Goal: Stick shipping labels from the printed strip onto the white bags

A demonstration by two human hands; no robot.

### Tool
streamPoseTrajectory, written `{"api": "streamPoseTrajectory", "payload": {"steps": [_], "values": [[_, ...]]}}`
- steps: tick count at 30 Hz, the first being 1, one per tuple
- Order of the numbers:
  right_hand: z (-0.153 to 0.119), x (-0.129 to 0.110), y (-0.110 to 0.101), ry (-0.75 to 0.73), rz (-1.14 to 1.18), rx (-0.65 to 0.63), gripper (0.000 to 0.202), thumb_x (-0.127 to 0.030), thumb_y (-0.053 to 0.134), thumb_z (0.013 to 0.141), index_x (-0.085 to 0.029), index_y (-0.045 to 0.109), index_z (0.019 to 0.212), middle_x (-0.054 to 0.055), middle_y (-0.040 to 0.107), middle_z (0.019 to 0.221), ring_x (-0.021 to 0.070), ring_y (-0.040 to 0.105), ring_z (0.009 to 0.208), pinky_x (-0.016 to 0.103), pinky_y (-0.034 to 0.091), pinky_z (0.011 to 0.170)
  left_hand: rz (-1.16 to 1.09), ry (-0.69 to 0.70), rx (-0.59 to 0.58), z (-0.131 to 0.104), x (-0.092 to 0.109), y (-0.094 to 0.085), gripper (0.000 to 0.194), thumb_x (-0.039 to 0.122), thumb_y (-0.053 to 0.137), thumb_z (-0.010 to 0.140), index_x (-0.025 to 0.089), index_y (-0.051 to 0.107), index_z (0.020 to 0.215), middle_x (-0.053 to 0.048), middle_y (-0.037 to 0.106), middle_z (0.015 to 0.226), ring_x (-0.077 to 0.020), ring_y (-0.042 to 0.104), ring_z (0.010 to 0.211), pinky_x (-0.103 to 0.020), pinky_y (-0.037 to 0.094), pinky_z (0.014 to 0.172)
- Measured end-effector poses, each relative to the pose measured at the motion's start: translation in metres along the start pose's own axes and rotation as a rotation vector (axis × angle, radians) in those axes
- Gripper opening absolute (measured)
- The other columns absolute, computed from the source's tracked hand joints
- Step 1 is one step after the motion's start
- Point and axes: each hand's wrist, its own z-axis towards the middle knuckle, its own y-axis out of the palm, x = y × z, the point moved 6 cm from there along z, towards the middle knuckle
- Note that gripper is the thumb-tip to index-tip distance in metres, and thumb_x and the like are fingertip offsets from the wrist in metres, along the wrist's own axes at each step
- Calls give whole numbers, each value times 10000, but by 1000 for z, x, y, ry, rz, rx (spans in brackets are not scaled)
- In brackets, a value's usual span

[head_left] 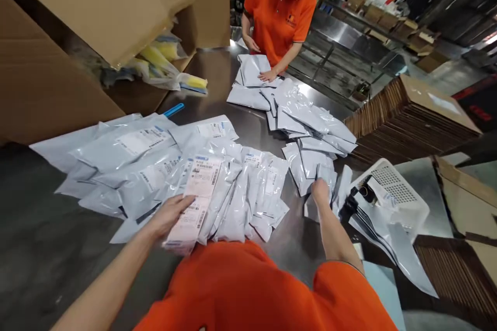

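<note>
- Label strip (204, 176): it lay just below the centre of the frame, over the labelled bags (149, 139), and I had it held in the left hand (171, 214), the fingers across its left edge.
- As I judged it, labelling was partly done: the pile from left to centre showed several bags with printed labels facing up.
- What seemed left was the plain bags (297, 106) right of centre, where I made out no labels on the upper faces; the strip also had labels on it.
- The right hand (320, 192) was down at a plain bag (326, 176) right of centre, its fingers bent; I could not tell whether they gripped it or merely touched it.
- At the top, a co-worker's hand (267, 76) rested on more bags, and I could not judge that person's share of the work.
- The right fingertips were hidden from me, as were the lower bags in each pile and any labels on their undersides.
- The print was too small to read, the lower left blurred, and the cardboard (97, 0) at upper left cut off by the frame.
</note>
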Motion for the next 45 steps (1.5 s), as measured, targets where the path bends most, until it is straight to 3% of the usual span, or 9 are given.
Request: {"api": "streamPoseTrajectory", "payload": {"steps": [4, 8, 12, 15, 23, 30, 37, 40, 45], "values": [[-18, -39, -30, -188, 99, 20, 359, -271, 368, 937, -115, 688, 883, 168, 660, 765, 251, 630, 773, 359, 449, 726, -251, 30, 0, -4, 18, -11, 507, 488, 860, 568, 122, 688, 873, -95, 750, 810, -226, 693, 700, -307, 568, 654], [-77, -165, -52, -826, 425, 42, 386, -238, 363, 940, -188, 628, 1216, 134, 669, 1169, 246, 614, 1107, 394, 469, 947, -364, 202, 151, -58, 40, -63, 448, 473, 794, 669, 134, 681, 939, -89, 753, 858, -255, 702, 848, -315, 563, 729], [-182, -287, -5, -1409, 399, -298, 445, -61, 372, 871, -172, 638, 1209, 114, 601, 1341, 226, 525, 1276, 408, 419, 1085, -376, 297, 321, -121, 38, -99, 502, 496, 797, 665, 123, 691, 984, -99, 758, 908, -267, 690, 875, -329, 551, 759], [-231, -326, 40, -1522, 199, -688, 375, -54, 479, 832, -137, 664, 1148, 150, 641, 1262, 263, 542, 1257, 467, 384, 1115, -262, 207, 302, -147, 16, -95, 530, 505, 819, 616, 91, 718, 931, -120, 754, 835, -258, 676, 783, -329, 536, 707], [-238, -356, 10, -984, 829, -1330, 694, -497, 644, 816, -205, 462, 1418, 120, 572, 1326, 242, 548, 1182, 388, 494, 942, 180, 196, 41, -152, -16, -59, 422, 491, 596, 833, 135, 760, 988, -31, 728, 799, -209, 622, 781, -249, 448, 639], [-266, -358, 24, -810, 816, -1468, 396, -479, 760, 679, -165, 646, 891, 4, 640, 837, 143, 560, 772, 287, 446, 750, 241, 344, -113, -153, -18, -63, 355, 413, 599, 862, 145, 769, 1023, -55, 726, 1076, -236, 612, 1019, -273, 457, 906], [-284, -333, 9, -747, 920, -1279, 334, -502, 670, 783, -176, 618, 732, -30, 547, 645, 117, 468, 632, 243, 375, 609, 81, 253, 66, -150, 13, -72, 928, 274, 753, 640, 245, 382, 1490, -118, 415, 1520, -197, 605, 1017, -248, 489, 790], [-295, -323, 3, -831, 846, -1159, 302, -463, 576, 873, -177, 659, 825, -10, 600, 728, 131, 511, 691, 245, 395, 646, 118, 305, 154, -138, 34, -58, 376, 346, 697, 684, 139, 694, 998, -64, 680, 995, -157, 575, 782, -236, 444, 679], [-276, -315, 3, -918, 780, -940, 225, -394, 564, 892, -193, 641, 825, -2, 616, 748, 142, 537, 704, 250, 407, 653, 178, 270, 235, -109, 36, -41, 289, 398, 648, 685, 177, 503, 571, 41, 408, 573, -107, 371, 561, -229, 271, 499]]}}
